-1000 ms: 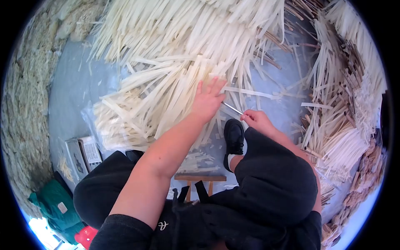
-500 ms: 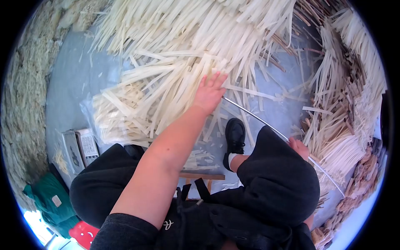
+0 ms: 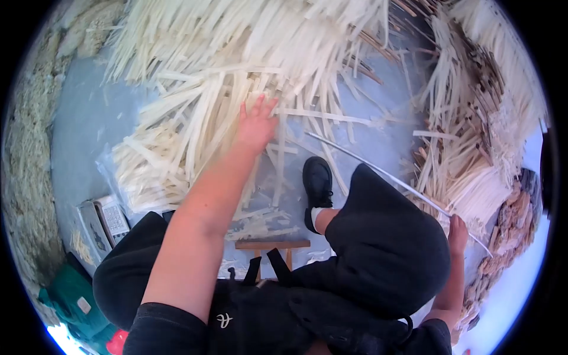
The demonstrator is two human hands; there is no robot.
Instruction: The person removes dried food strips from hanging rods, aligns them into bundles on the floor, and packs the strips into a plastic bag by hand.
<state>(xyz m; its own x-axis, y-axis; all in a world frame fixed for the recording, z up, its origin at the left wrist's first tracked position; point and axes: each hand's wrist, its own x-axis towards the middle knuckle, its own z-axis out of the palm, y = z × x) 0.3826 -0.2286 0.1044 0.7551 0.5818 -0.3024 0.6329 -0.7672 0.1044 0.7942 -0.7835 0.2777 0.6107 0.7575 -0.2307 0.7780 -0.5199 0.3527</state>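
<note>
My left hand (image 3: 258, 129) reaches forward with its fingers spread over the near part of a heap of long pale flat strips (image 3: 207, 112). Its fingertips appear to touch the strips. Off to my right, my right hand (image 3: 457, 235) is closed around a long thin metal rod (image 3: 378, 170) towards its far-right end. The rod slants from the floor area ahead of me, past my right knee, to the right. Its other end lies apart from my left hand.
Another pile of strips and brown sticks (image 3: 473, 112) runs along the right side. A silvery box-shaped device (image 3: 111, 218) stands at left, near a green cloth (image 3: 74, 296). My black shoe (image 3: 318, 182) rests on the grey floor; a wooden stool edge (image 3: 272, 244) shows between my legs.
My right hand has slid along the rod to the right, nearer its end. In the view, my left hand has shifted left, away from the rod's tip, still spread over strips.
</note>
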